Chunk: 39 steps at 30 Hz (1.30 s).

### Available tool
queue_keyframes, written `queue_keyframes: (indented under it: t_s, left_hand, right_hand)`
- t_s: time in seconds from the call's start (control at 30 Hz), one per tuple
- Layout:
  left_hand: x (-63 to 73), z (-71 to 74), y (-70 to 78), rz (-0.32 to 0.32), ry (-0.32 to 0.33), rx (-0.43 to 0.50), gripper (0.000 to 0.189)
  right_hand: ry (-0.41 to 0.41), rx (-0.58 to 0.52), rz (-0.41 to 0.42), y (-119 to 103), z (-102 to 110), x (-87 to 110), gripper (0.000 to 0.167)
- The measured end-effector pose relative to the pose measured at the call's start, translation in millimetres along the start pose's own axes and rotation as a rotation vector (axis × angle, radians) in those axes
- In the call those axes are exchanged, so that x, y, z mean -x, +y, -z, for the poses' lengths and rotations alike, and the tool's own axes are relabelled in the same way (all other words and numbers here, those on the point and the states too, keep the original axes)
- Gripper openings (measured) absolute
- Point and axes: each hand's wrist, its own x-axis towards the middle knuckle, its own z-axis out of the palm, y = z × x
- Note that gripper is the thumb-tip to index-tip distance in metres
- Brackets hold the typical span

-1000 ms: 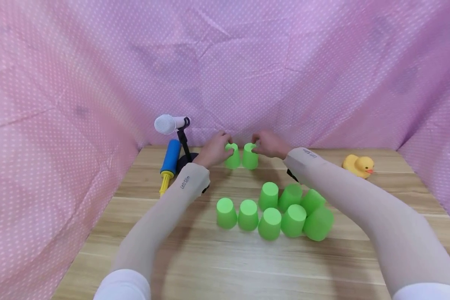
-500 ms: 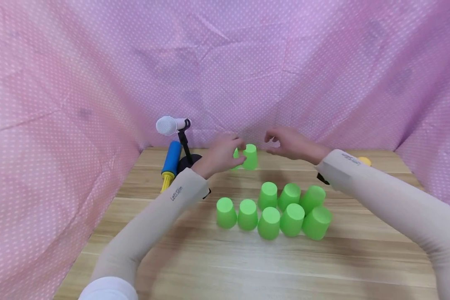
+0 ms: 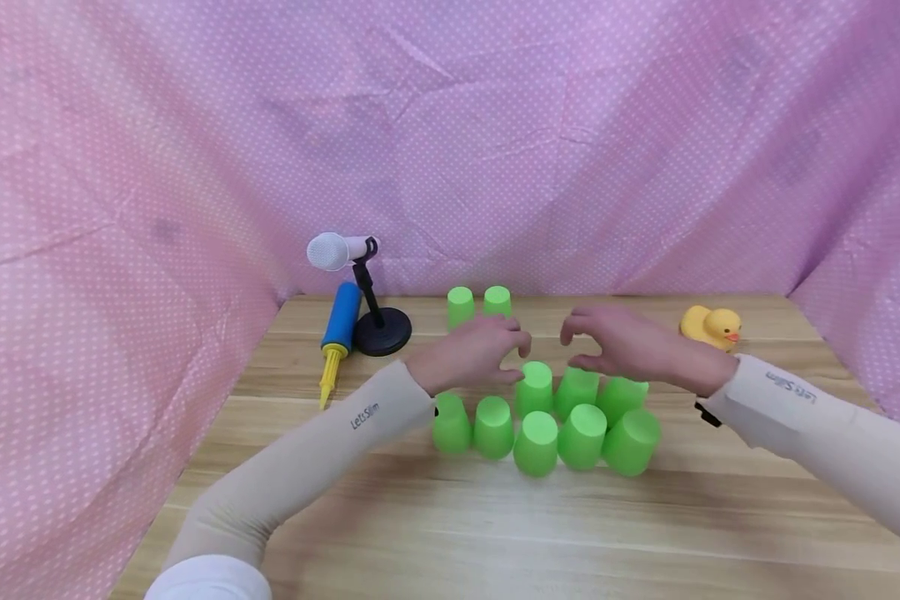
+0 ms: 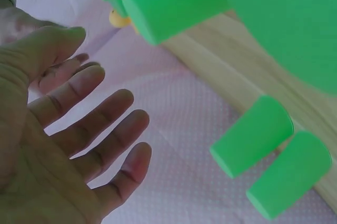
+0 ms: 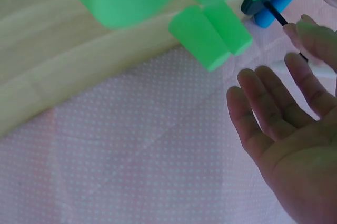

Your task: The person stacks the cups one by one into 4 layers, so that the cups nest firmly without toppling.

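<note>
Two green cups (image 3: 461,307) stand upside down side by side near the table's back edge; in the left wrist view both cups (image 4: 254,135) show whole. Closer in, several more upside-down green cups (image 3: 536,446) form two rows, some touching. My left hand (image 3: 474,354) hovers behind the left part of these rows, fingers relaxed and holding nothing. To its right, my right hand (image 3: 621,343) hangs above the back row's right end, also holding nothing. The right wrist view shows this hand (image 5: 287,124) with fingers loosely spread. Both hands partly cover cups behind or below them.
On the left stand a white microphone (image 3: 339,250) on a black round stand (image 3: 382,332) and a blue and yellow hand pump (image 3: 341,325). A yellow rubber duck (image 3: 711,326) sits at the back right. A pink dotted cloth (image 3: 450,150) hangs behind the wooden table (image 3: 450,533).
Both hands have left the two back cups and moved toward me, over the nearer rows. The right hand has also shifted right. The back cups stay standing side by side.
</note>
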Motion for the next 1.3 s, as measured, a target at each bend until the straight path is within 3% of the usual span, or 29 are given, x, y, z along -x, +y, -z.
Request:
queue_keyframes:
  t_s: [0.37,0.63,0.93,1.3]
  left_hand:
    - [-10.6,-10.4,14.5,0.015,-0.125,0.006,0.029]
    - [-19.5,-18.2,15.9,0.027,-0.148,-0.013,0.025]
    - [-25.2,-19.4,19.8,0.041,-0.185,0.039,0.021]
    - [-27.3,-17.4,14.1,0.082,-0.161,0.078,0.019]
  right_hand:
    - [-0.098,-0.057,-0.073,4.4,-24.8,26.1,0.02]
    - [-0.061,-0.056,-0.074,8.4,-32.6,29.6,0.019]
    - [-0.039,-0.059,-0.081,8.0,-37.3,30.5,0.019]
    - [0.01,-0.058,-0.066,7.5,-37.6,33.5,0.019]
